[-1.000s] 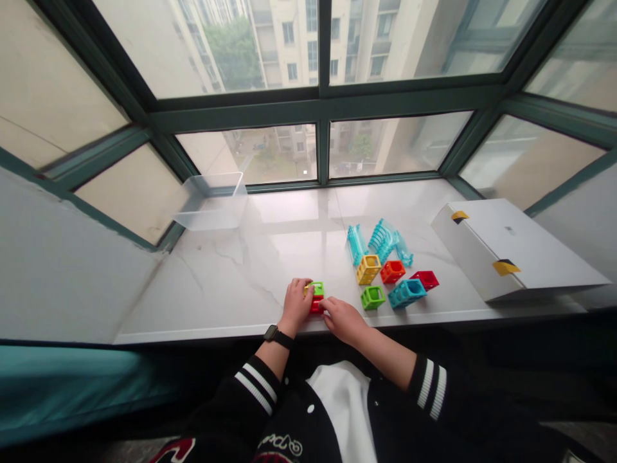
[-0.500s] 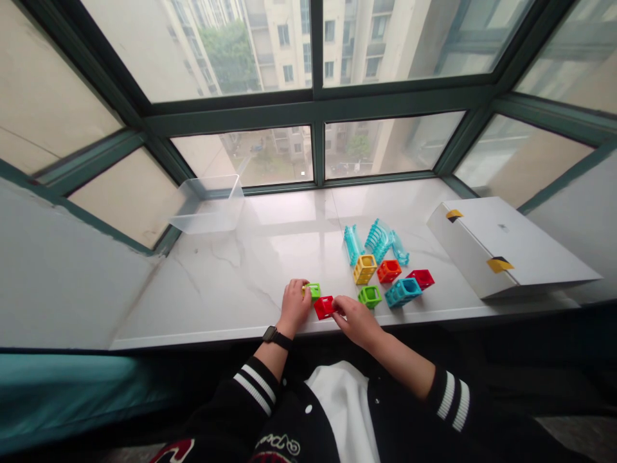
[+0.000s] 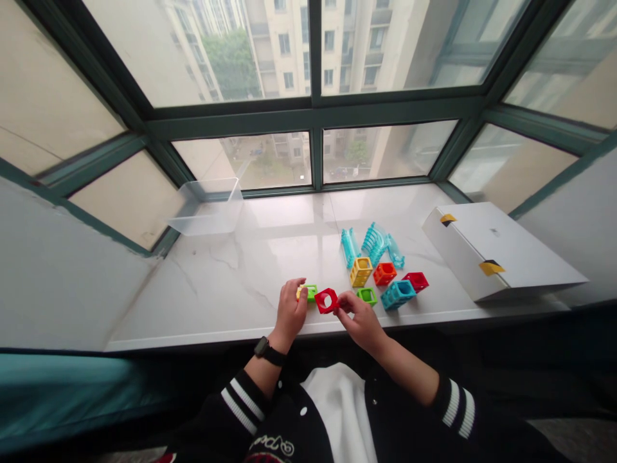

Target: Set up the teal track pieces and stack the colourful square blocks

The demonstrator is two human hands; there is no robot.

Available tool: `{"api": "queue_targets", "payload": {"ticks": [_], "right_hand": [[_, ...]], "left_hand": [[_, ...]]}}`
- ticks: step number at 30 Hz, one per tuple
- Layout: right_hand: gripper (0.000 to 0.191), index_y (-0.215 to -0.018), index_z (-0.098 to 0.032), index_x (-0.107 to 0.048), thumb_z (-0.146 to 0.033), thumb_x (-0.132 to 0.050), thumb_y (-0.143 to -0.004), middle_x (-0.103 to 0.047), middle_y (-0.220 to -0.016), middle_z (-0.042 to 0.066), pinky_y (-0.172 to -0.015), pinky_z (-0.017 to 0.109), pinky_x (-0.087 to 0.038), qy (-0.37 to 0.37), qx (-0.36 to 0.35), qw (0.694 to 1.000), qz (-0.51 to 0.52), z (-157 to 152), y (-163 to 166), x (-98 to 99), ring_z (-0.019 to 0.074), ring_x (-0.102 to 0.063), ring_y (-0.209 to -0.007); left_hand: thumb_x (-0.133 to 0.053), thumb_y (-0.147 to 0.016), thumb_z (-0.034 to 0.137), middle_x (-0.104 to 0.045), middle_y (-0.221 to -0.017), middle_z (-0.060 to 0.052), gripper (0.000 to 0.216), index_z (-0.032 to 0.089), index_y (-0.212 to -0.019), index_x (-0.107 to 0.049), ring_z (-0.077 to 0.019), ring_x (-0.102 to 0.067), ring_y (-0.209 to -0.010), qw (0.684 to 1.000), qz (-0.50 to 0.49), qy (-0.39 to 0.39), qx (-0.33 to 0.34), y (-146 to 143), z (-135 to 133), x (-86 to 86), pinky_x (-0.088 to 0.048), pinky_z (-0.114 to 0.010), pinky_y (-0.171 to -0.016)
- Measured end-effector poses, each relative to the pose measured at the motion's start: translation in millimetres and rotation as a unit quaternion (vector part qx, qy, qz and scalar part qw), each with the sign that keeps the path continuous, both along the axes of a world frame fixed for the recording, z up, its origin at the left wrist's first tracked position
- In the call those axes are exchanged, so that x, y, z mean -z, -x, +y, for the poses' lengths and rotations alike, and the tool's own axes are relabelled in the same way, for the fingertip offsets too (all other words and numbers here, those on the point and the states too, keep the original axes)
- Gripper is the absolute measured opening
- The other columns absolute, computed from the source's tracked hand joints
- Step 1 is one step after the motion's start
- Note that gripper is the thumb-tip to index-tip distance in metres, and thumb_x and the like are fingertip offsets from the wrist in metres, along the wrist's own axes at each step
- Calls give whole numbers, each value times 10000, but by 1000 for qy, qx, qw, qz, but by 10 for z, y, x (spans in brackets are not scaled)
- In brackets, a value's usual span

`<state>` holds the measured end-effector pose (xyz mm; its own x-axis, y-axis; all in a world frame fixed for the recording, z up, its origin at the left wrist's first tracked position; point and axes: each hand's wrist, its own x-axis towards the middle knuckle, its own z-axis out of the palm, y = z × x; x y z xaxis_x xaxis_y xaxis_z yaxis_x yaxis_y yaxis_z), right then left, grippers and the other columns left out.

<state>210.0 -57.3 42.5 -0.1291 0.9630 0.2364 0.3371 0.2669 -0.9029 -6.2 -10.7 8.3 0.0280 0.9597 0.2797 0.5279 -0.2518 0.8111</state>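
My left hand [image 3: 290,307] is closed around a yellow-and-green toy block piece [image 3: 311,293], partly hidden by the fingers. Between the fingertips of my right hand [image 3: 360,323] is a red hollow toy block [image 3: 326,300], its round opening turned up toward me. The red block is close beside the green end; whether they touch I cannot tell. Just beyond my right hand stands a green block [image 3: 367,296]. A blue block [image 3: 398,294], a yellow block [image 3: 361,272], an orange block [image 3: 384,274] and another red block [image 3: 416,281] are grouped to the right.
Behind the blocks lie several clear blue track pieces [image 3: 375,243]. A clear plastic bin [image 3: 207,222] sits at the back left of the marble sill [image 3: 231,283]. On the right is a white box [image 3: 511,251] with yellow-and-black tabs. Window frames border the sill.
The red block in my right hand has turned, so its round opening now faces up toward me. My left hand keeps its hold with its fingers slightly shifted.
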Motion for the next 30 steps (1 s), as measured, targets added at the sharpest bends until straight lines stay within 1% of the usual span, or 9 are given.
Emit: {"api": "queue_targets", "payload": {"ticks": [4,9,11,14,16,18,21,25,30], "right_hand": [[58,-964,-245,-600,-301,-597,-980,-704,-861,18,-737,317,-588,-23,2,1000,-5,-6,-7,18,181,-695,-754],[27,-982,-247,-593,-273,-588,-989,-687,-878,18,-749,326,-599,-40,-11,999,-27,-33,-5,58,179,-690,-762],[75,-1056,-247,-592,-287,-604,-994,-686,-945,30,-744,332,-614,-42,-14,999,-23,-47,-11,78,178,-701,-776],[338,-1282,-258,-552,-308,-666,-969,-653,-1190,90,-764,359,-651,-61,-12,998,-8,-58,-29,104,210,-723,-930],[525,-1417,-276,-496,-310,-712,-940,-603,-1347,126,-874,419,-661,-84,-22,996,-16,-58,-42,114,265,-691,-1143],[633,-1491,-289,-462,-307,-743,-923,-579,-1426,138,-1038,505,-608,-108,-33,993,-39,-55,-49,117,314,-606,-1321],[630,-1509,-292,-472,-296,-735,-937,-594,-1428,138,-1141,552,-533,-128,-25,990,-58,-51,-47,113,328,-568,-1375],[587,-1491,-282,-506,-294,-725,-946,-619,-1389,140,-1081,517,-580,-127,-8,990,-55,-51,-41,111,316,-613,-1311],[653,-1526,-266,-477,-312,-743,-931,-613,-1409,156,-1122,555,-547,-144,-8,987,-69,-45,-50,111,345,-597,-1345]], "left_hand": [[-454,-1052,558,-709,-1190,-97,403,242,-1268,-580,-242,-697,-1084,970,-183,123,105,-96,-201,-228,-562,-406,-973],[-707,-920,545,-703,-1110,-77,472,231,-1244,-568,-229,-725,-1004,921,-305,205,130,-172,-258,-265,-588,-367,-885],[-745,-900,510,-690,-1143,-80,468,224,-1230,-576,-220,-731,-995,913,-327,211,125,-174,-254,-241,-593,-364,-889],[-767,-892,485,-685,-1204,-90,458,223,-1219,-583,-224,-732,-1025,907,-341,216,125,-170,-257,-204,-598,-377,-910],[-792,-873,483,-696,-1186,-89,466,223,-1204,-590,-235,-730,-1038,904,-344,221,128,-179,-267,-190,-603,-387,-910],[-817,-852,482,-708,-1148,-86,464,220,-1172,-607,-245,-725,-1052,900,-351,223,132,-198,-280,-189,-604,-396,-920],[-827,-847,484,-717,-1107,-86,436,212,-1126,-631,-246,-714,-1069,895,-357,227,140,-235,-299,-212,-593,-392,-940],[-808,-862,523,-721,-1070,-82,447,206,-1117,-624,-230,-702,-1028,885,-364,248,147,-277,-316,-247,-575,-371,-914],[-843,-841,498,-702,-1065,-69,467,204,-1119,-611,-211,-682,-1019,875,-384,253,152,-340,-339,-252,-552,-345,-915]]}}
